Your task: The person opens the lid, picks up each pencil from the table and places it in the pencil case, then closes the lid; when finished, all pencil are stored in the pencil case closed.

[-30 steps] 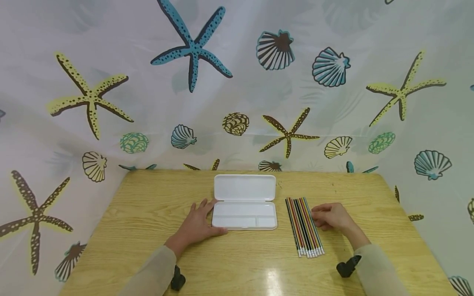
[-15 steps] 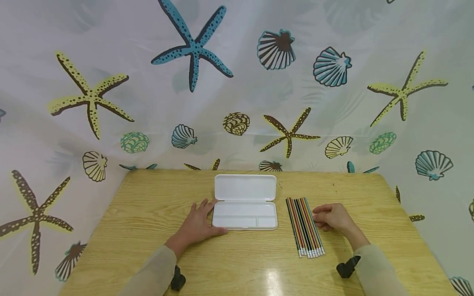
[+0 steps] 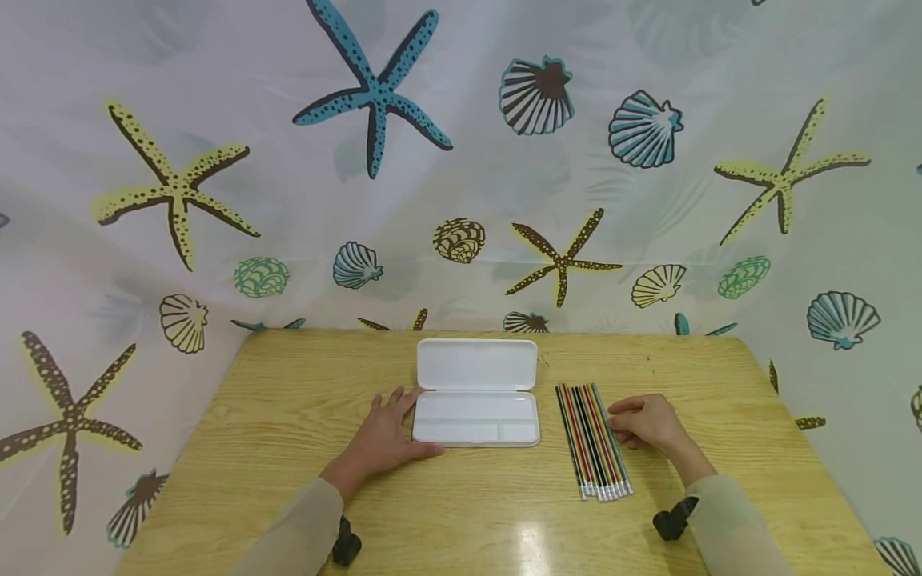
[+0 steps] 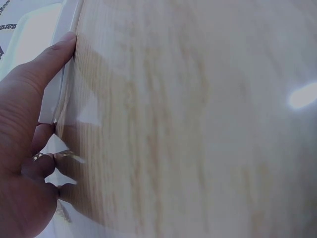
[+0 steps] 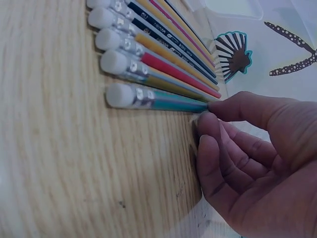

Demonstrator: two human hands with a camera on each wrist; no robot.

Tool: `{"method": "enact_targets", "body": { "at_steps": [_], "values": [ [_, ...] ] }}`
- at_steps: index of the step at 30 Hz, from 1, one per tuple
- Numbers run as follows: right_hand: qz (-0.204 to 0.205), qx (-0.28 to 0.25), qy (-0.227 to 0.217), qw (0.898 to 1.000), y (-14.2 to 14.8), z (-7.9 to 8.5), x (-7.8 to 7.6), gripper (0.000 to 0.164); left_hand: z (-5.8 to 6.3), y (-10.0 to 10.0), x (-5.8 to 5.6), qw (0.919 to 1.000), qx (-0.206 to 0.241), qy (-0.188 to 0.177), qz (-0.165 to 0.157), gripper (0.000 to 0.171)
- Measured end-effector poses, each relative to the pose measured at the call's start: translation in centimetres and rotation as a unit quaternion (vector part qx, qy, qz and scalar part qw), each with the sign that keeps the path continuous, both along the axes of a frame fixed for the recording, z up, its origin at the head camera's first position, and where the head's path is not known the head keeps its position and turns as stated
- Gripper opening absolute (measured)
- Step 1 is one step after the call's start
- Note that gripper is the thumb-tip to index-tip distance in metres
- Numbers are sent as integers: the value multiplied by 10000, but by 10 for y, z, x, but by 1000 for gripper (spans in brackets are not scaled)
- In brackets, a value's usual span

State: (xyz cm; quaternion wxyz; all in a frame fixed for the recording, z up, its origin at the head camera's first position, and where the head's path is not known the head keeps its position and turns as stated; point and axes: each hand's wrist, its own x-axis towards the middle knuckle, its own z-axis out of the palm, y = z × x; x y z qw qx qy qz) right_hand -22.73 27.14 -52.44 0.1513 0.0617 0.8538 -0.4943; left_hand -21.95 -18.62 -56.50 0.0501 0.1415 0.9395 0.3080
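- The case (image 3: 475, 392) is being supported by the table (image 3: 288, 416), its lid (image 3: 477, 365) being set behind its base (image 3: 454, 432)
- The case's left end is being touched by the left hand (image 3: 383, 436)
- Pencils (image 3: 594, 436) are being borne right of the case, erasers (image 5: 121, 95) foremost
- Their right side is being flanked by the right hand (image 3: 651, 422)
- The table is being backed by a cloth (image 3: 461, 184)

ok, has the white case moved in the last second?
No. In the head view, the white case keeps the same place relative to the back edge of the table; no visible shift in any direction.
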Motion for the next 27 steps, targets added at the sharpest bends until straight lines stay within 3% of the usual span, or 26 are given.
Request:
{"method": "enact_targets", "body": {
  "at_steps": [27],
  "values": [
    [-397,527,353,9972,-4,-7,-1,28,1,1,1,9999,10,-91,-43,108]
  ]
}}
